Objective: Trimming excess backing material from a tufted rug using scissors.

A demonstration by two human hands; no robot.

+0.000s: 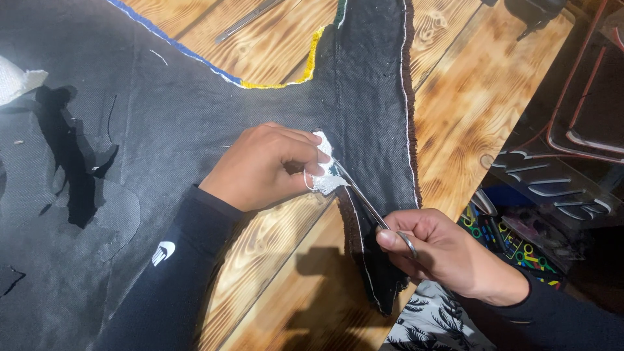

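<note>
On the wooden surface [455, 123], the left hand [263, 168] pinches a white scrap [327, 179] against the black fabric [195, 117], its fingers hiding most of it, while the right hand [442, 250] grips scissors [370, 207] whose tips vanish under that scrap.

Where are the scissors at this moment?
In the head view, just right of centre: the right hand holds the scissors by the handle, blades pointing up-left to the white cloth scrap pinched by the left hand, over the black fabric.

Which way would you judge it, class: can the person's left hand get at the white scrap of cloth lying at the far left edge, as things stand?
Probably not yet: the left hand is pinching a white piece against the black fabric. The path to the white scrap looks open.
</note>
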